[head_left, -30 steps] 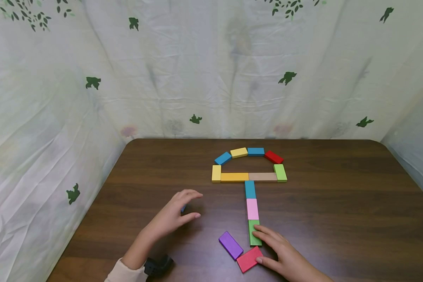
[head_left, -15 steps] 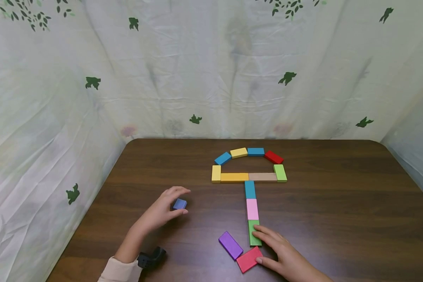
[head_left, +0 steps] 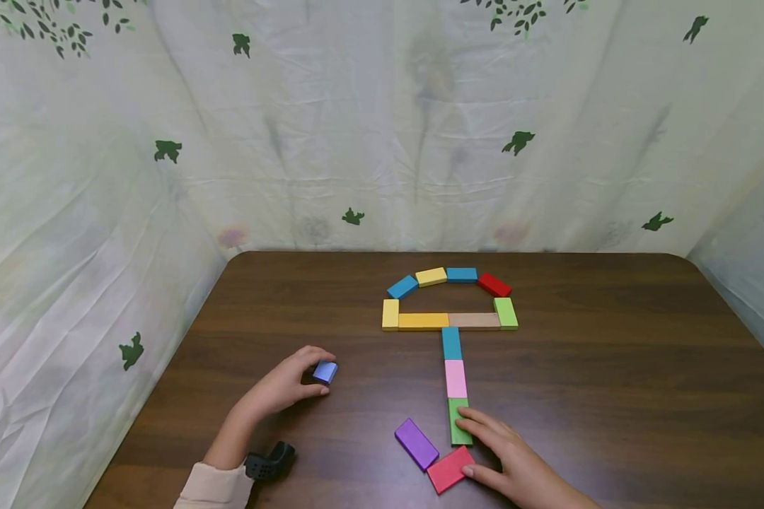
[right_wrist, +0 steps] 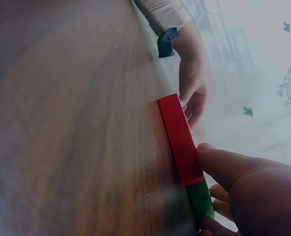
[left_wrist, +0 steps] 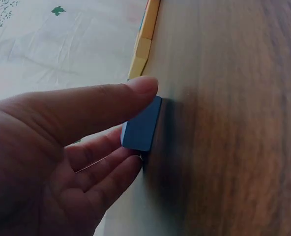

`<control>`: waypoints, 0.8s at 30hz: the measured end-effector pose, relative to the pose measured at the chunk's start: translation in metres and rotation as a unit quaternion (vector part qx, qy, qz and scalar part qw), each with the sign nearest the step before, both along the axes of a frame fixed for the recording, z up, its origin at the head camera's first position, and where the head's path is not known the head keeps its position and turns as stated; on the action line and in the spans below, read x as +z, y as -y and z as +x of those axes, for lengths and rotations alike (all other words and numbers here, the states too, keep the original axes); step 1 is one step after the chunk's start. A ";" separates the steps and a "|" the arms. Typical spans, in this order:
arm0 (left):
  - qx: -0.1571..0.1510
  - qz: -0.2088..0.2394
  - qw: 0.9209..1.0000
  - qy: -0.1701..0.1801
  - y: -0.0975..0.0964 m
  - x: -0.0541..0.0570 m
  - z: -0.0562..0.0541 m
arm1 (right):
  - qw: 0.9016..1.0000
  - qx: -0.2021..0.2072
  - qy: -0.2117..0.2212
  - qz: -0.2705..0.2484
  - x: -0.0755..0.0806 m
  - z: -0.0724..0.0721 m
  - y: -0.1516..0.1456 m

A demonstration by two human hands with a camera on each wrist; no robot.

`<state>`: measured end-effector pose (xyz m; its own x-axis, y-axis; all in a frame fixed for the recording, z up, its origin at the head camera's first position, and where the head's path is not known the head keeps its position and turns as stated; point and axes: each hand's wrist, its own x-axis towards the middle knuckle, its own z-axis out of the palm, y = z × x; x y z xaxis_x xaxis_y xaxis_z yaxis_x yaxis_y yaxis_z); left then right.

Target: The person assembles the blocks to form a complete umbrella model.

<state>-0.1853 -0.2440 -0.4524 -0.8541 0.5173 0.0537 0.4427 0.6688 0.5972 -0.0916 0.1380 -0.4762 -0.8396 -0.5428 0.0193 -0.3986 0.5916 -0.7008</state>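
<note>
My left hand [head_left: 288,385] is at the left of the table, thumb on one side of a small blue block [head_left: 325,372] and fingers on the other. In the left wrist view the thumb overlaps the blue block [left_wrist: 144,125], and the fingertips curl behind it. My right hand [head_left: 508,452] lies at the lower end of a column of blocks. Its fingers rest on the green block [head_left: 456,423], and its thumb touches the edge of the red block [head_left: 447,472]. A purple block [head_left: 417,444] lies slanted, its lower end against the red one.
Above the green block stand a pink block [head_left: 455,379] and a teal block [head_left: 450,343]. They meet a row of a yellow-orange block [head_left: 423,322] and a tan block [head_left: 474,322], topped by an arch of several coloured blocks. A white patterned curtain [head_left: 382,127] hangs behind the table.
My left hand has drawn back to the left and its thumb and fingers have come together around the blue block, which has turned slightly. My right hand has stayed in place.
</note>
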 end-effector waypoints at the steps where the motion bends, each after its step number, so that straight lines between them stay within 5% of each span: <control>1: 0.000 0.001 1.000 -0.002 0.000 -0.001 0.000 | 1.000 0.000 0.001 0.000 0.000 0.000 0.000; 11: 0.031 -0.007 0.999 -0.038 -0.006 -0.007 0.000 | 1.000 0.000 0.004 0.002 0.000 0.000 0.000; 24: 0.020 0.015 0.997 -0.071 -0.020 -0.003 0.004 | 1.000 0.001 0.013 0.000 0.001 0.000 0.000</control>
